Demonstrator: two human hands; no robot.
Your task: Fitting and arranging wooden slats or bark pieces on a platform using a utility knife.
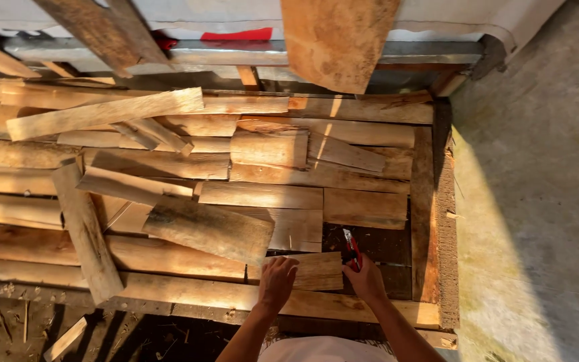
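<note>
Left hand (277, 276) pressed flat on short plank (313, 271); right hand (364, 276) gripping red tool (350, 249).
Probably light, stiff, splintery; best held by the long edges.

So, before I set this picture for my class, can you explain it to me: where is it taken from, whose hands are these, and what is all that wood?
The single picture comes from a camera worn on a person's head, looking down at their own two bare hands. The left hand rests on a short wooden board. The right hand has its grip around a small red tool at that board's right end; its exact kind is hard to tell. Both work at the near edge of a low wooden platform covered with rough wooden offcuts, lying flat and overlapping. To the right is bare concrete floor.
</note>
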